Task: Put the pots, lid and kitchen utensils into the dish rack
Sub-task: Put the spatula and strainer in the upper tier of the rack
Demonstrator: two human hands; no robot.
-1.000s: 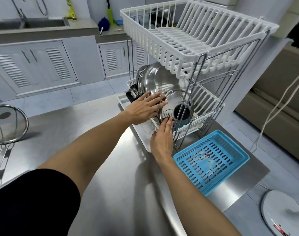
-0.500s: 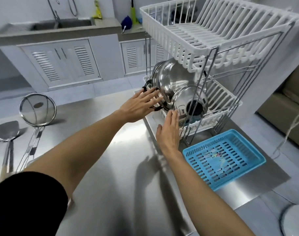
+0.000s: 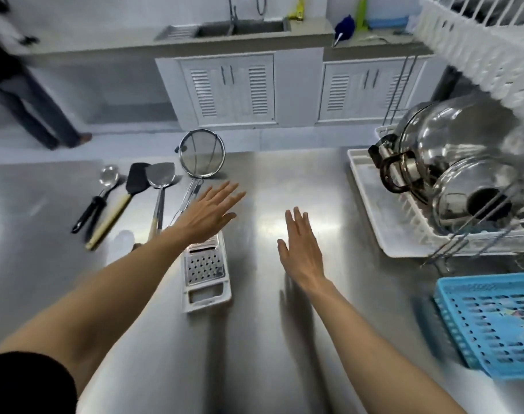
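Observation:
Two steel pots (image 3: 452,138) and a glass lid (image 3: 470,198) stand on edge in the lower tier of the white dish rack (image 3: 371,186) at the right. On the steel table lie a mesh strainer (image 3: 202,156), a steel spatula (image 3: 160,180), a black spatula (image 3: 136,180), a ladle (image 3: 107,177) and a white grater (image 3: 205,270). My left hand (image 3: 208,213) hovers with straight fingers over the strainer's handle and the grater's top. My right hand (image 3: 301,249) is flat and empty over the table's middle.
A blue plastic basket (image 3: 491,324) sits at the table's right front corner. The rack's upper white tier (image 3: 476,40) overhangs the pots. Behind the table are white cabinets and a sink counter; a person's legs (image 3: 39,115) stand at the far left.
Both hands have left the pots and lid in the rack and swung left over the table. The view has turned left, bringing the utensils and grater into sight.

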